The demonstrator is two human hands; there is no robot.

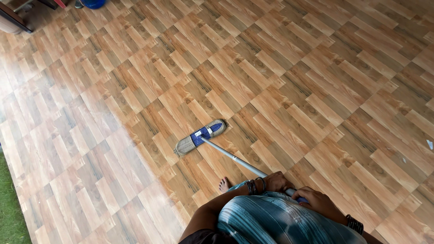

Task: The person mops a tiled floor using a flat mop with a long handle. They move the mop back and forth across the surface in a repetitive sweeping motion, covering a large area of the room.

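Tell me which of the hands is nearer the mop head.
Left. The left hand grips the pole lower down, closer to the mop head; the right hand holds the pole's top end.

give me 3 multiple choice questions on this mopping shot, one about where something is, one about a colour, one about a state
1. Where does the mop head lie?
A. on the patterned floor, ahead of the person
B. in a bucket
C. leaning on a wall

2. What colour is the plate in the middle of the mop head?
A. red
B. blue
C. yellow

3. How is the mop pole held?
A. by the left hand only
B. by neither hand
C. by both hands, the right hand nearer the pole's end

Answers: 1 A, the flat head rests on the floor tiles. 2 B, a blue plate joins pole and pad. 3 C, both hands wrap the grey pole.
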